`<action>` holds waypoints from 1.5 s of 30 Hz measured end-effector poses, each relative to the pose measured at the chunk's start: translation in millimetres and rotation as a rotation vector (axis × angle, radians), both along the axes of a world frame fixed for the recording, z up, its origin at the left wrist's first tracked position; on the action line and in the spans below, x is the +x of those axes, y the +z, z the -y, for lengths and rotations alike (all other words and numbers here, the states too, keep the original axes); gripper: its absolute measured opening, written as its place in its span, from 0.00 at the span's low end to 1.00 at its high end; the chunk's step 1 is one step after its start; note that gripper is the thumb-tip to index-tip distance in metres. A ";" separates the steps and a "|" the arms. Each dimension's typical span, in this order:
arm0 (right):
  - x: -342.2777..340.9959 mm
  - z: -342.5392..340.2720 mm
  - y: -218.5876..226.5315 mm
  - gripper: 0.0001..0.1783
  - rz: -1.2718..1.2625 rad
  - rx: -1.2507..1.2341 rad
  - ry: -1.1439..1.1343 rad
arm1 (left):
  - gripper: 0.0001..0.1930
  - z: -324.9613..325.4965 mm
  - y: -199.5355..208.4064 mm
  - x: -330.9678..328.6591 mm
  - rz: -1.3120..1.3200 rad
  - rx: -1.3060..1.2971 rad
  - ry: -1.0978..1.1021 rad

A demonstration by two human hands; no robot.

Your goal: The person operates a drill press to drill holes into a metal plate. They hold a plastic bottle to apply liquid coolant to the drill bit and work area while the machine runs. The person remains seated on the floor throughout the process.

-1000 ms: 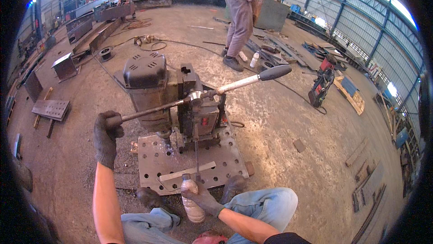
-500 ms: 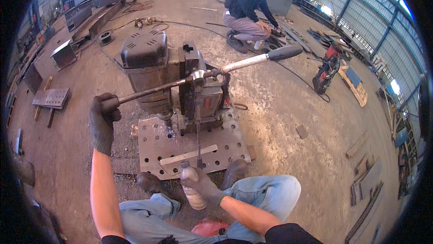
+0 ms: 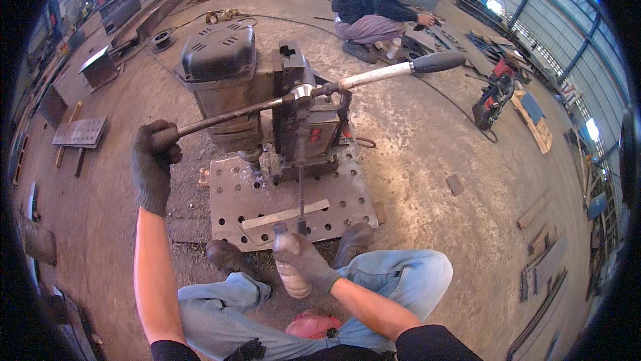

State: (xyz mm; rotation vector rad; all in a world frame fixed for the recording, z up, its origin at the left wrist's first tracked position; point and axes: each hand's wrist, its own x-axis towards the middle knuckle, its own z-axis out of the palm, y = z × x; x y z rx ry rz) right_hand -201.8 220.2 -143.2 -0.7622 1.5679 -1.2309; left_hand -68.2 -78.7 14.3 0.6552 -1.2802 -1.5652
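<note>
Head view, and I am standing close by: one person sits low with two gloved hands busy. The left hand (image 3: 155, 154) is curled shut around the left end of one long handle (image 3: 234, 115) on one drilling machine (image 3: 219, 57). The other end of the handle has one black grip (image 3: 437, 62).

The right hand (image 3: 308, 264) is wrapped around one plastic bottle (image 3: 294, 282), which leans a bit with its neck up, between the person's two knees. The machine stands on one metal plate (image 3: 227, 194) full of round holes. One thin pale strip (image 3: 286, 214) lies on the plate too. Two dark boots (image 3: 226, 256) are at its near edge.

Farther off, one co-worker (image 3: 374, 0) squats on the floor (image 3: 427, 134). One red and black machine (image 3: 493, 97) is to the right, and one small spool (image 3: 161, 41) is to the left.
</note>
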 end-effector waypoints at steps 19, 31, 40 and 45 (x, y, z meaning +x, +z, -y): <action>-8.3 -1.5 -31.5 0.37 -0.020 -0.026 -0.102 | 0.19 2.7 -7.6 -6.3 0.018 -0.057 -0.012; 0.1 4.5 -24.7 0.31 0.421 0.220 -0.116 | 0.25 5.0 -4.9 -0.5 -0.049 0.051 -0.071; -6.5 -2.9 -51.8 0.34 0.512 0.286 -0.094 | 0.25 5.1 -7.5 -1.3 -0.044 0.056 -0.078; -5.2 1.6 -43.3 0.35 0.252 0.120 -0.081 | 0.25 3.1 -8.6 1.9 -0.019 0.023 -0.037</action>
